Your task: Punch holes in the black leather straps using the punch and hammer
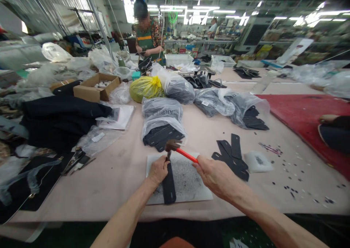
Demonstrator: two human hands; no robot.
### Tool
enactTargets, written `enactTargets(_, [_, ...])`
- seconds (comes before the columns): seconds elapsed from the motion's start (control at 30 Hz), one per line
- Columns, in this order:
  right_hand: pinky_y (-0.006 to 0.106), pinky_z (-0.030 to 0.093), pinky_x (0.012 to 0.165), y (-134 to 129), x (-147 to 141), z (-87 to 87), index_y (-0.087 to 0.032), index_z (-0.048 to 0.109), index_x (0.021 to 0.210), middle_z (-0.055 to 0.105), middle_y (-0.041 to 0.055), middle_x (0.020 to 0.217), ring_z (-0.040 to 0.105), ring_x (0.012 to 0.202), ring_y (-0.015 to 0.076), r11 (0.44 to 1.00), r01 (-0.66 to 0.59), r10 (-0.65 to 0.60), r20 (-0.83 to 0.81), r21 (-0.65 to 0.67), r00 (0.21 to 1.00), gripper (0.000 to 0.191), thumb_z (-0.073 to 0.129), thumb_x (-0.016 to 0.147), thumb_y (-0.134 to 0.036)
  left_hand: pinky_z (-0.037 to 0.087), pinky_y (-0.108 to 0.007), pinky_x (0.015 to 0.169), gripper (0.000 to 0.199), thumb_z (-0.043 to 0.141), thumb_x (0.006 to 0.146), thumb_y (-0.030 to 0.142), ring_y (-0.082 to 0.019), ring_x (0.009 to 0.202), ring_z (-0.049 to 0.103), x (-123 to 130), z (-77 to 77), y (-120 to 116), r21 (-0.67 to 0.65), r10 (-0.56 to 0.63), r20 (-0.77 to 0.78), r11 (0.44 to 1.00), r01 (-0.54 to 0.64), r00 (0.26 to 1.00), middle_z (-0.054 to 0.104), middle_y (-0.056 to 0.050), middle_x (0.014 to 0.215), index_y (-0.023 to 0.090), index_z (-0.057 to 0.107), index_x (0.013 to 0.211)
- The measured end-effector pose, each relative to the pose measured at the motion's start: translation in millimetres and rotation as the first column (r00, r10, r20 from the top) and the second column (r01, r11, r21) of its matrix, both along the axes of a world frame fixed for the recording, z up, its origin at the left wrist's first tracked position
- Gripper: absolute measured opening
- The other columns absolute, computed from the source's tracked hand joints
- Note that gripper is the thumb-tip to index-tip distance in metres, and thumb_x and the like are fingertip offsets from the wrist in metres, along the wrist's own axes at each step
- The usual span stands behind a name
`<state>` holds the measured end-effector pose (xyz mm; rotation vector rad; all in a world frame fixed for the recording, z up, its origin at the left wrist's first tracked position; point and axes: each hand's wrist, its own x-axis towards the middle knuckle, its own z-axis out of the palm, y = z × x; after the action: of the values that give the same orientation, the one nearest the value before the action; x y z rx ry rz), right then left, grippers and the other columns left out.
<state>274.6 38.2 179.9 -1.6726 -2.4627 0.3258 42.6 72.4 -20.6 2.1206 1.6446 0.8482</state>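
My right hand [206,170] is closed round the red handle of a hammer [186,154], whose brown head is at the top of a short metal punch [168,155]. Closed fingers of my left hand [159,170] hold that punch upright over the far end of a black strap piece [168,186]. Under the strap lies a pale, speckled board [191,184]. I cannot tell whether hammer and punch touch. To the right, several loose black strap pieces [232,157] lie fanned out beside a small clear bag [258,162].
Behind the board, a plastic bag [162,109] spills more black pieces. Further back are a yellow bag [146,89] and a cardboard box [95,87]. Tools [79,162] lie at left, small dark bits at right. A person [149,33] stands across the table; another's arm [335,121] rests at right.
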Motion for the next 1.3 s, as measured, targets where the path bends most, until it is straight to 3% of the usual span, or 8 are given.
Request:
enactTargets(0.1, [0.027, 0.016, 0.047, 2, 3, 23.2, -0.021, 0.048, 0.078, 0.048, -0.0022, 0.054, 0.04, 0.043, 0.0111, 0.997, -0.009, 0.009, 0.003, 0.077, 1.0, 0.027, 0.038, 0.096, -0.039, 0.05, -0.028, 0.071, 0.01, 0.049, 0.088, 0.018, -0.019, 0.079, 0.067, 1, 2.5, 0, -0.006, 0.003, 0.009, 1.0, -0.003, 1.0, 0.069, -0.004, 0.083, 0.021, 0.057, 0.092])
enactTargets(0.27, [0.025, 0.026, 0.046, -9, 0, 38.5, -0.021, 0.046, 0.082, 0.049, -0.0021, 0.057, 0.043, 0.046, 0.0117, 0.869, 0.361, -0.169, -0.483, 0.338, 0.859, 0.031, 0.027, 0.099, -0.039, 0.049, -0.029, 0.072, 0.01, 0.048, 0.088, 0.018, -0.02, 0.08, 0.067, 0, 2.7, -1, -0.001, 0.005, 0.03, 1.0, -0.005, 1.0, 0.069, -0.006, 0.083, 0.02, 0.057, 0.092])
enactTargets(0.47, [0.028, 0.016, 0.045, -8, -5, 13.9, -0.021, 0.047, 0.076, 0.048, -0.0023, 0.051, 0.035, 0.04, 0.0107, 0.997, -0.045, 0.048, -0.032, 0.067, 0.998, 0.03, 0.035, 0.097, -0.039, 0.049, -0.028, 0.07, 0.01, 0.048, 0.088, 0.018, -0.02, 0.079, 0.067, -1, 1.2, 0, -0.01, -0.006, 0.036, 1.0, 0.006, 0.999, 0.069, -0.004, 0.082, 0.021, 0.057, 0.091])
enactTargets(0.67, [0.026, 0.026, 0.047, -6, -5, 21.2, -0.021, 0.046, 0.082, 0.048, -0.0007, 0.057, 0.043, 0.047, 0.0131, 0.953, 0.214, -0.166, -0.223, 0.213, 0.961, 0.042, 0.016, 0.1, -0.044, 0.049, -0.029, 0.072, 0.011, 0.049, 0.087, 0.017, -0.02, 0.081, 0.067, 0, 1.8, 0, 0.001, -0.003, 0.04, 1.0, 0.003, 0.999, 0.069, -0.006, 0.084, 0.02, 0.058, 0.093])
enactTargets(0.9, [0.024, 0.023, 0.047, 1, 21, -11.5, -0.02, 0.05, 0.078, 0.049, -0.0022, 0.055, 0.043, 0.046, 0.0108, 0.987, 0.134, -0.139, -0.054, -0.083, 0.989, 0.031, 0.036, 0.095, -0.042, 0.049, -0.029, 0.072, 0.011, 0.05, 0.087, 0.019, -0.02, 0.08, 0.067, -1, -1.1, 0, -0.005, 0.001, 0.038, 1.0, 0.0, 0.999, 0.069, -0.004, 0.083, 0.021, 0.058, 0.094])
enactTargets(1.1, [0.024, 0.041, 0.048, 32, 56, -81.0, -0.014, 0.056, 0.089, 0.058, 0.0016, 0.064, 0.051, 0.045, 0.0123, 0.811, 0.447, -0.524, -0.128, -0.378, 0.842, 0.042, 0.022, 0.098, -0.037, 0.049, -0.029, 0.072, 0.012, 0.049, 0.088, 0.02, -0.02, 0.08, 0.067, -2, -3.1, 1, 0.016, 0.003, 0.026, 1.0, -0.003, 1.0, 0.07, -0.005, 0.084, 0.021, 0.059, 0.094])
enactTargets(1.2, [0.035, 0.048, 0.071, 38, 52, -105.8, -0.008, 0.057, 0.106, 0.065, 0.0177, 0.097, 0.064, 0.08, 0.022, 0.8, 0.511, -0.552, -0.052, -0.314, 0.832, 0.032, 0.034, 0.095, -0.029, 0.049, -0.029, 0.072, 0.011, 0.05, 0.088, 0.021, -0.02, 0.08, 0.067, -2, -1.4, 1, 0.012, 0.008, 0.015, 1.0, -0.009, 1.0, 0.069, -0.005, 0.084, 0.02, 0.059, 0.093])
enactTargets(1.3, [0.045, 0.036, 0.1, 25, 20, -114.8, -0.009, 0.045, 0.132, 0.045, 0.0227, 0.137, 0.045, 0.124, 0.0303, 0.922, 0.368, -0.38, -0.095, -0.118, 0.92, 0.046, 0.049, 0.09, -0.027, 0.049, -0.029, 0.072, 0.011, 0.049, 0.088, 0.022, -0.02, 0.08, 0.067, -1, 1.2, 1, -0.002, 0.017, 0.002, 1.0, -0.017, 1.0, 0.069, -0.005, 0.083, 0.02, 0.06, 0.092])
